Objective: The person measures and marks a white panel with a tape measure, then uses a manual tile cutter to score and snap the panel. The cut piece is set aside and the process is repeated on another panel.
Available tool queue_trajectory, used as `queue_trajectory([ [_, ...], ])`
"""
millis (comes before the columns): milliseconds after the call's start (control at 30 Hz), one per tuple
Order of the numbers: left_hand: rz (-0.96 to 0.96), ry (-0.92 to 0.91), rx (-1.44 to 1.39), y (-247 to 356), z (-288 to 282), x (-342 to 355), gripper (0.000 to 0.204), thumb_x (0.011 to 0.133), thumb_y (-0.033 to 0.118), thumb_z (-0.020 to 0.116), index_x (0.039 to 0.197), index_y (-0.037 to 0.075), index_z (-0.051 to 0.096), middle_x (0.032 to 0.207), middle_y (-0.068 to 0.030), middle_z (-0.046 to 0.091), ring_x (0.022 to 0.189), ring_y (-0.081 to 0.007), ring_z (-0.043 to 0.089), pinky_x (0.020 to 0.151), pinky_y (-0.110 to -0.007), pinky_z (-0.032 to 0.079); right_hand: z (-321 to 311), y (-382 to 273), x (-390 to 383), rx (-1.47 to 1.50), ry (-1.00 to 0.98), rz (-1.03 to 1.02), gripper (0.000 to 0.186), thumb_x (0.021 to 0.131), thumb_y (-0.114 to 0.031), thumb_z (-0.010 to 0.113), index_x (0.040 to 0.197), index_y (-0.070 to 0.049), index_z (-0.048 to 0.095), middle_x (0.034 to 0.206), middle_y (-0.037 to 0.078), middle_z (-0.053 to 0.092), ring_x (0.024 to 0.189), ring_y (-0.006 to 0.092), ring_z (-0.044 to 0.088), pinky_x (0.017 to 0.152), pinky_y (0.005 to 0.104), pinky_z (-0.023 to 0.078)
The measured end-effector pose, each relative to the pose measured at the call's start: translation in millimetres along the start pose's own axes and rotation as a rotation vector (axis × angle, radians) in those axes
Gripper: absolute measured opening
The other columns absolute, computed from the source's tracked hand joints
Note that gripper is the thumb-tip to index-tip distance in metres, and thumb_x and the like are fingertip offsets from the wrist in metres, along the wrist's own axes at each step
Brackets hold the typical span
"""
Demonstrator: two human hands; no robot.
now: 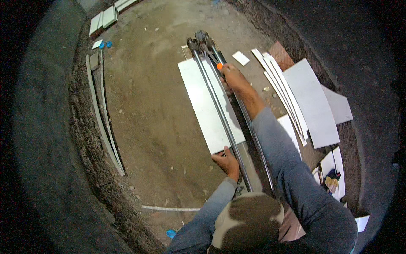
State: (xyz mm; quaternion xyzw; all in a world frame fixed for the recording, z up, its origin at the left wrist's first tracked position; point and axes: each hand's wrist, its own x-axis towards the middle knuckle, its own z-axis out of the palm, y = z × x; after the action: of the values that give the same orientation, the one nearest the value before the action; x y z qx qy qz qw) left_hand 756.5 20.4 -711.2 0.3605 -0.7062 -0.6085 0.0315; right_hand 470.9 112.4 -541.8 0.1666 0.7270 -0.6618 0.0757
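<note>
A long white tile (196, 99) lies lengthwise on a manual tile cutter (216, 98), under its two metal rails. At the tile's near end my left hand (227, 162) pinches its edge between thumb and fingers. Farther up, my right hand (236, 79) is closed around the cutter's handle, whose orange tip (219, 66) sticks out past the fist. The dark head of the cutter (200, 41) is at the far end of the rails. My right forearm crosses over the right rail and hides part of it.
White tile strips (283, 91) and a large white tile piece (313, 103) lie to the right, beside a small white offcut (241, 58). Long thin strips (103, 114) run along the left wall. Stacked tiles (103, 21) stand at the far left. Dusty floor (144, 93) surrounds the cutter.
</note>
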Motion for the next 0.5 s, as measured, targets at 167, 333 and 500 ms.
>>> queue_trajectory([
  [167, 0.042, 0.002, -0.015, 3.7, 3.0, 0.9, 0.047, 0.101, 0.022, 0.067, 0.126, -0.006, 0.039, 0.117, -0.0203, 0.048, 0.107, -0.0313, 0.051, 0.098, -0.045, 0.042, -8.1, -54.0, -4.6, 0.118, -0.139, -0.022, 0.042, 0.099, -0.026, 0.054, 0.138, -0.009, 0.056, 0.077, -0.002, 0.054, 0.054, 0.0033, 0.047, 0.041, 0.0200, 0.030],
  [333, -0.058, 0.001, 0.014, -1.2, 0.4, 0.8, 0.052, 0.100, 0.021, 0.068, 0.133, -0.007, 0.039, 0.122, -0.0210, 0.050, 0.108, -0.0304, 0.054, 0.097, -0.045, 0.045, -4.2, -76.3, 7.0, 0.005, -0.086, -0.260, 0.040, 0.099, -0.034, 0.056, 0.129, -0.008, 0.064, 0.079, -0.002, 0.054, 0.054, 0.0051, 0.046, 0.044, 0.0239, 0.031],
  [500, -0.016, 0.018, 0.001, -2.1, 1.4, -1.3, 0.060, 0.099, 0.021, 0.069, 0.140, -0.007, 0.035, 0.127, -0.0210, 0.049, 0.108, -0.0299, 0.053, 0.097, -0.044, 0.045, 0.4, -83.2, 29.4, -0.284, 0.059, -0.618, 0.028, 0.101, -0.033, 0.053, 0.107, -0.010, 0.069, 0.086, 0.005, 0.059, 0.071, 0.0190, 0.049, 0.063, 0.0344, 0.036],
])
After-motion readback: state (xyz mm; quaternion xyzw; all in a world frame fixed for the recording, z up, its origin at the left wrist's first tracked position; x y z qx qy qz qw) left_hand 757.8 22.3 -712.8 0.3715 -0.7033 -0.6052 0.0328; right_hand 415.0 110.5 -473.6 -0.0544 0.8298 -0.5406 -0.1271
